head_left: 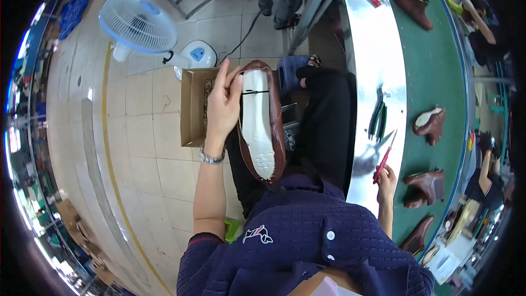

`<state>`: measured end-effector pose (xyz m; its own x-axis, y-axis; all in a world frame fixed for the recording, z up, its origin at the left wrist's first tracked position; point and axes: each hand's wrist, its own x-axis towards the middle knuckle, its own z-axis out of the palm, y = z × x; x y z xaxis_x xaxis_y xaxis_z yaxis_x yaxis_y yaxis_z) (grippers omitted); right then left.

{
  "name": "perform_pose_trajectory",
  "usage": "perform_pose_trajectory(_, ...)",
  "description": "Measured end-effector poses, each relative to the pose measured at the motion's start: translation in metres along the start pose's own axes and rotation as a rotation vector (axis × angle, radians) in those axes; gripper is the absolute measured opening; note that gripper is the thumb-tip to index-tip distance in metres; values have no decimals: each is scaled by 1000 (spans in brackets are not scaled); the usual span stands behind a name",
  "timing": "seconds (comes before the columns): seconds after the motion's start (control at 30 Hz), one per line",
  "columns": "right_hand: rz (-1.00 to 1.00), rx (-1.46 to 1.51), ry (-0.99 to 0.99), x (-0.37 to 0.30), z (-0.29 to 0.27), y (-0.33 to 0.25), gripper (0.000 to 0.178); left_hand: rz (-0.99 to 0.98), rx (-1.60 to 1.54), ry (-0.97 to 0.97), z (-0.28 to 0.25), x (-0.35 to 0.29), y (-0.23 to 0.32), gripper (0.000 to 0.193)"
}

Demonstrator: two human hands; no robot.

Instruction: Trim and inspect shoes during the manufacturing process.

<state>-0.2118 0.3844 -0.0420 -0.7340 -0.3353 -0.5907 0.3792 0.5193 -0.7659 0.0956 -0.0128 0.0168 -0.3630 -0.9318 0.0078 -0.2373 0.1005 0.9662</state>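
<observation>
Pale tiled floor [142, 148], yellow line [103, 104], white-blue fan [139, 24], shiny worktop [383, 44]

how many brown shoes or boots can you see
5 clearly visible: a sole-up shoe in the left hand, and on the green surface a far boot, an upper-middle boot, a lower-middle boot and a near boot. More may be hidden toward the rim.

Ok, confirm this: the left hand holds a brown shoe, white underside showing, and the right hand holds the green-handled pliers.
Wrong tool: in the head view, the right hand holds a red-handled pointed tool; the green-handled pliers lie on the metal worktop. The left hand does hold a brown shoe, white underside showing.
</observation>
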Motion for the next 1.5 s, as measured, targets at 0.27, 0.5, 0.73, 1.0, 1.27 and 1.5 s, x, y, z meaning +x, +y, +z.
perform_pose_trajectory(0.27, 121, 51, -1039, -76, 143, -134, 67, -28, -166, 43, 27, -76, -5, 64)
perform_pose_trajectory(0.5, 166, -221, -1148, -98, 206, -157, 83, -111, -98, 127, 33, -81, -6, 52)
perform_pose_trajectory(0.73, -96, -246, -996, -104, 242, -138, 63, -127, 4, 77, 27, -81, -8, 58)
perform_pose_trajectory(1.0, -271, -226, -720, -80, 185, -122, 34, 385, 590, 184, 22, -42, 4, 50)
perform_pose_trajectory(1.27, -474, -553, 38, -2, 74, -70, 38, 551, 602, 357, 14, -24, 3, 6)
perform_pose_trajectory(1.5, -384, -745, 356, 28, 13, -16, 43, 596, 56, 713, -24, -41, 75, 10)
